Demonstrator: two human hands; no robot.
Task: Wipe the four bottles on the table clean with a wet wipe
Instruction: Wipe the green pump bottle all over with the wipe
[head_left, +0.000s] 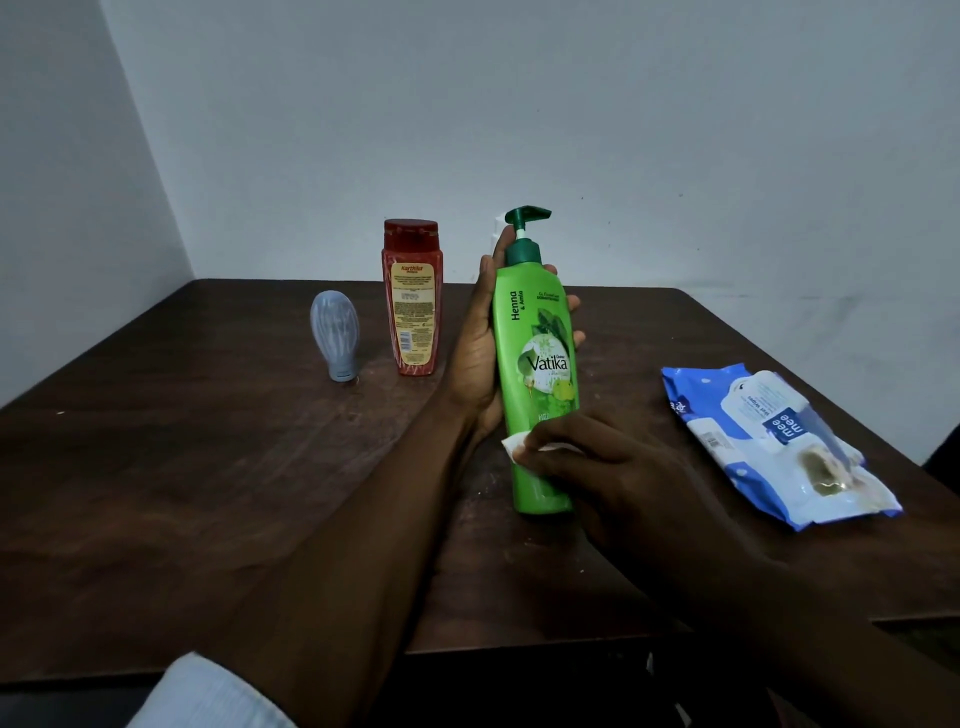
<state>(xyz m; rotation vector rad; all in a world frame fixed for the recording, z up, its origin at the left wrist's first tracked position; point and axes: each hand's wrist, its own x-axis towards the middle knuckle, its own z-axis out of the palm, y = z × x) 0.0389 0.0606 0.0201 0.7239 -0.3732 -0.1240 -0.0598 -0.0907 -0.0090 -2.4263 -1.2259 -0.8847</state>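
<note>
The green pump bottle (537, 374) is held above the dark wooden table (208, 467), near its middle, its long axis close to upright with the top leaning slightly left and away, the pump head (527, 218) uppermost and its spout pointing right. The left hand (480, 343) wraps the upper body from behind, fingers (571, 304) curling round so that only their tips show past the right edge — the back of the bottle is hidden. The right hand (618, 467) presses a white wet wipe (519, 447) against the lower front, fingers clenched over it; most of the wipe is covered, only a folded corner showing at the left, and the lower label text is blocked. Behind the bottle's neck a pale white shape (496, 234) pokes out, too hidden to identify. Further left a red bottle (411, 299) stands upright, cap up, and beside it a small grey-blue bottle (336, 335) stands cap down. To the right lies a blue-and-white wipes pack (769, 441), flat, its flap open. A pale sleeve (208, 696) is cut off at the bottom edge.
</note>
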